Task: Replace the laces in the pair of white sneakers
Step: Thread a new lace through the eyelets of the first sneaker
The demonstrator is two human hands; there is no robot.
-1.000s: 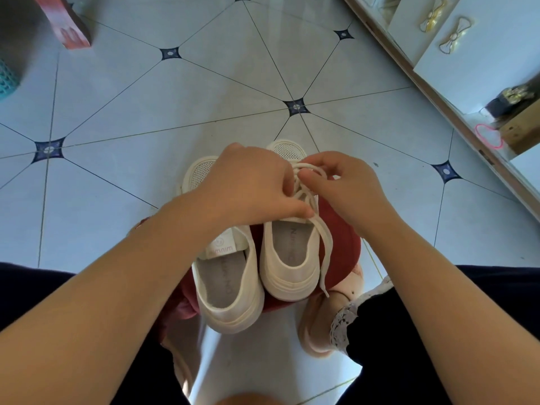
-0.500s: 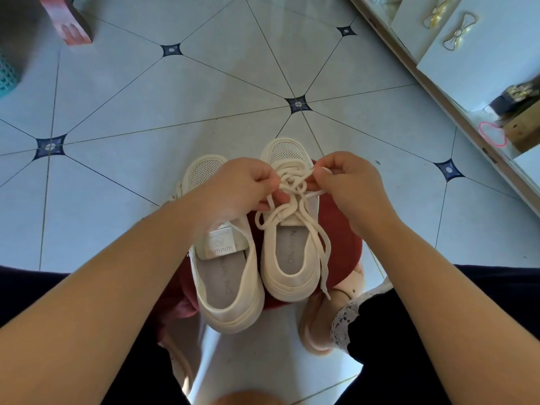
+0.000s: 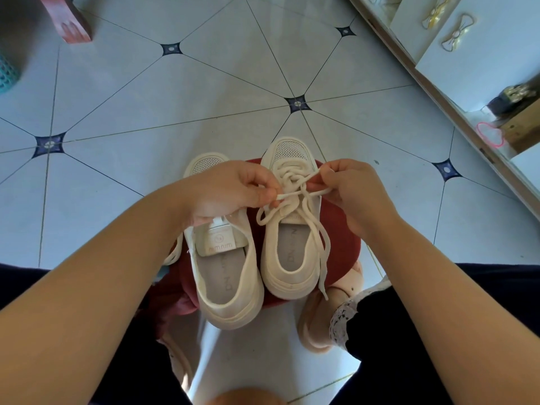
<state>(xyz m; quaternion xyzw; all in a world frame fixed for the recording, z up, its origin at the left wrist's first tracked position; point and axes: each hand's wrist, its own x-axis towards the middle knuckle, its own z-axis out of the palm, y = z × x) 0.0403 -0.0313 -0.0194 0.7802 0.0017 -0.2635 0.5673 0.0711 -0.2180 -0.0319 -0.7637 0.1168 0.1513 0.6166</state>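
Floor (image 3: 204, 92): pale tiles with small dark diamond insets. Far left, a red furniture leg (image 3: 68, 23) and, at the frame edge, a sliver of teal basket (image 3: 6, 74). Along the right runs a white cabinet (image 3: 479, 62) with bow-shaped handles (image 3: 457, 36); a pink loop (image 3: 491, 134) and a cardboard box (image 3: 523, 127) sit low beside it.

Near me, dark trouser legs fill both lower corners, and a foot in a pink slipper (image 3: 314, 328) rests on the tiles just right of a red stool (image 3: 342, 232).

Both sneakers stand side by side on the stool, toes pointing away from me, sides touching. My left forearm and left hand (image 3: 230, 191) lie over the front of the left sneaker (image 3: 226, 276), so I cannot tell how it is laced.

The right sneaker (image 3: 287, 258) sits between my hands. Its white lace (image 3: 292, 182) is bunched over the eyelets. My left hand pinches one strand between thumb and fingers at the shoe's left edge. My right hand (image 3: 353, 191) pinches another strand at the right edge, other fingers curled in. A short run of lace is drawn straight between the two pinches, across the tongue. One loop droops over the left collar; a loose end trails down the shoe's right side past the heel.
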